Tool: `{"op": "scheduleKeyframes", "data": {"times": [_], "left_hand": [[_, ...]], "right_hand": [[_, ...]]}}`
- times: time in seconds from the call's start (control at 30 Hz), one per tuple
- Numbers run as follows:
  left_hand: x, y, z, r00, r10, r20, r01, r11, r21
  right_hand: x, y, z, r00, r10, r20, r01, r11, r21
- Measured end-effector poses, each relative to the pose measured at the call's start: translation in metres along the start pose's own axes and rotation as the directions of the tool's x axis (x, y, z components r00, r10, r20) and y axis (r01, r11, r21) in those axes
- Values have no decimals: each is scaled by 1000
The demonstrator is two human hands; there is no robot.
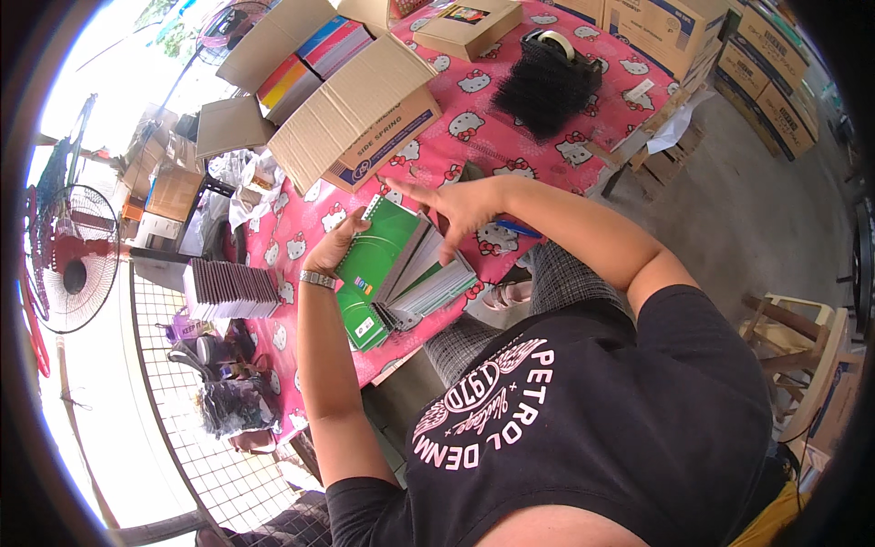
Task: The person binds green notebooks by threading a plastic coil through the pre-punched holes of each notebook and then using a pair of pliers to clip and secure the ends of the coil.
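Your left hand (pixel 335 242) grips the left edge of the green notebook (pixel 369 273), its long axis running away from you over the pink tablecloth (pixel 467 124), your right hand (pixel 463 208) open, fingers spread, at its upper right

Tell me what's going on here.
Someone in a black T-shirt grips a green spiral notebook by its edge with the left hand. The right hand, fingers spread, is by the fanned paper beside it; whether it touches is unclear. An open carton stands beyond on the pink tablecloth.
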State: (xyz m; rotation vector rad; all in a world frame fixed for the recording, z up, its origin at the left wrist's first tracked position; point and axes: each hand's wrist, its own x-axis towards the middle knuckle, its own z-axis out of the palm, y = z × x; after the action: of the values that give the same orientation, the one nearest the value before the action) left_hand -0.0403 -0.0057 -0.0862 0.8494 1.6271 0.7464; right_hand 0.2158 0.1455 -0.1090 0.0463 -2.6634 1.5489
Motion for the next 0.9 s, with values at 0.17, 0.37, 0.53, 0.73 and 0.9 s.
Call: {"op": "scheduleKeyframes", "data": {"times": [0.17,0.37,0.53,0.73,0.9], "left_hand": [[5,-5,-8,999,-7,49,8,1000,-21],[8,-4,-9,996,5,94,-2,1000,-30],[4,11,6,996,-3,90,4,1000,-7],[1,3,-1,996,-19,82,18,1000,7],[1,5,2,993,5,117,1,999,-49]], "right_hand": [[-2,-27,-2,970,196,140,-192,980,-44],[5,-11,-2,997,44,56,-39,995,-91],[-3,8,2,998,-27,-49,23,996,-87],[3,-11,1,995,80,61,-78,996,-32],[8,-2,5,998,-3,57,5,1000,-30]]}}
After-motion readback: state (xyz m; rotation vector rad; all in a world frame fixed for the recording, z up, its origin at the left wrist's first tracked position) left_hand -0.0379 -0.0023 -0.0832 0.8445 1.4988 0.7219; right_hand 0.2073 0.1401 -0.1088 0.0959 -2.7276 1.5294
